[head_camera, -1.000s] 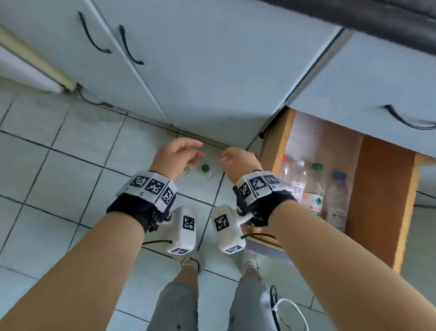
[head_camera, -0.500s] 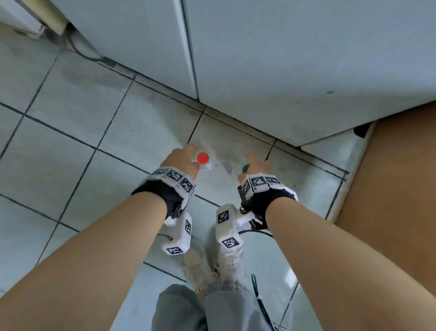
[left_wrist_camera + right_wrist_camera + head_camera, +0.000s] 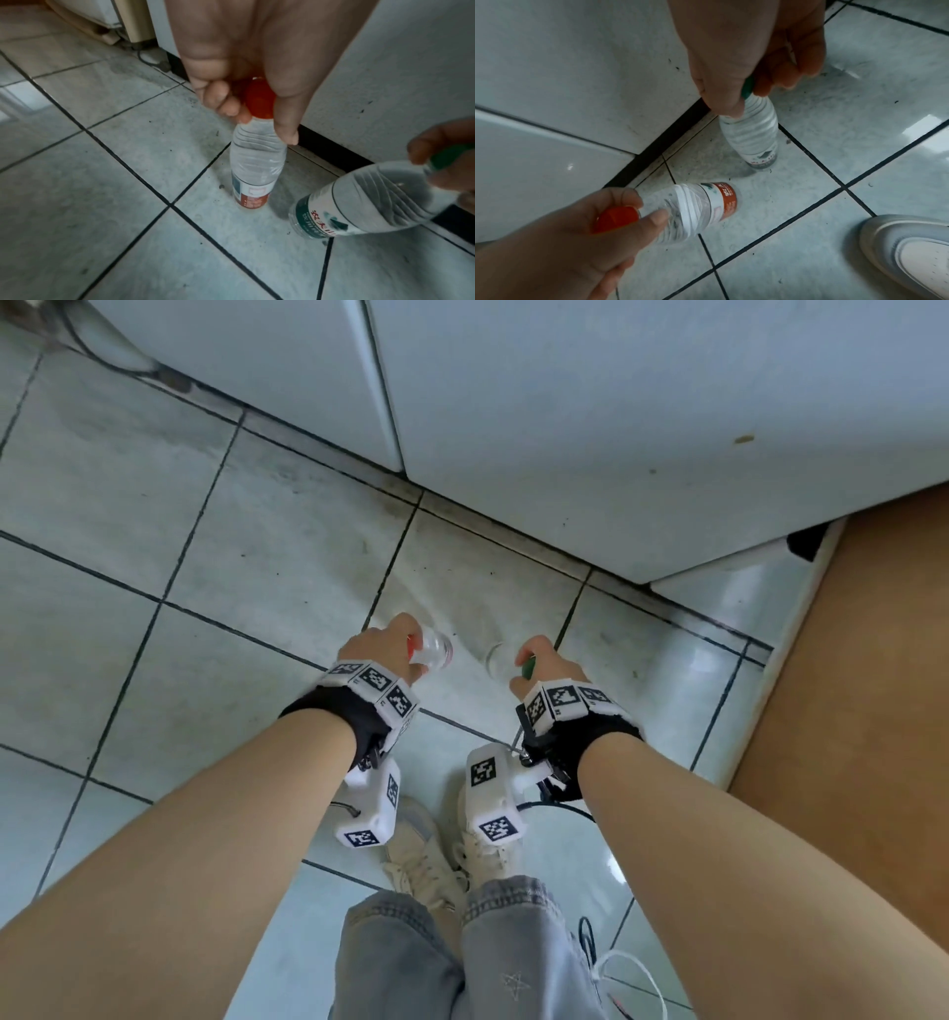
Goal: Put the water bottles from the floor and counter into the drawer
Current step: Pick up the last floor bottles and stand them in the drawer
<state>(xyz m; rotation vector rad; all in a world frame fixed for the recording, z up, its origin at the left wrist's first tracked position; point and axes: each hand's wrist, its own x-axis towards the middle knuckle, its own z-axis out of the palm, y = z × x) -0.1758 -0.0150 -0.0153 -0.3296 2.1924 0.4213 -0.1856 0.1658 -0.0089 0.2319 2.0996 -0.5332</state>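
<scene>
Two clear water bottles are on the tiled floor in front of the cabinet. My left hand point(image 3: 405, 649) point(image 3: 260, 119) pinches the red-capped bottle point(image 3: 434, 652) point(image 3: 254, 162) point(image 3: 698, 205) at its cap and neck. My right hand point(image 3: 529, 660) point(image 3: 746, 97) pinches the green-capped bottle point(image 3: 498, 654) point(image 3: 754, 132) point(image 3: 359, 203) the same way. Both bottles lean, with their bases at or just above the tiles. The wooden side of the open drawer point(image 3: 873, 660) fills the right edge of the head view; its inside is hidden.
Pale cabinet doors point(image 3: 565, 403) rise right behind the bottles, with a dark toe gap below. My two white shoes point(image 3: 426, 860) stand just behind my hands. A cable point(image 3: 621, 963) lies by my right leg. Bare tiles point(image 3: 128, 634) stretch to the left.
Both hands dropped to the bottles and closed on their caps. The bottles now lean instead of standing upright. The view has tipped down, and the drawer's inside has left the frame.
</scene>
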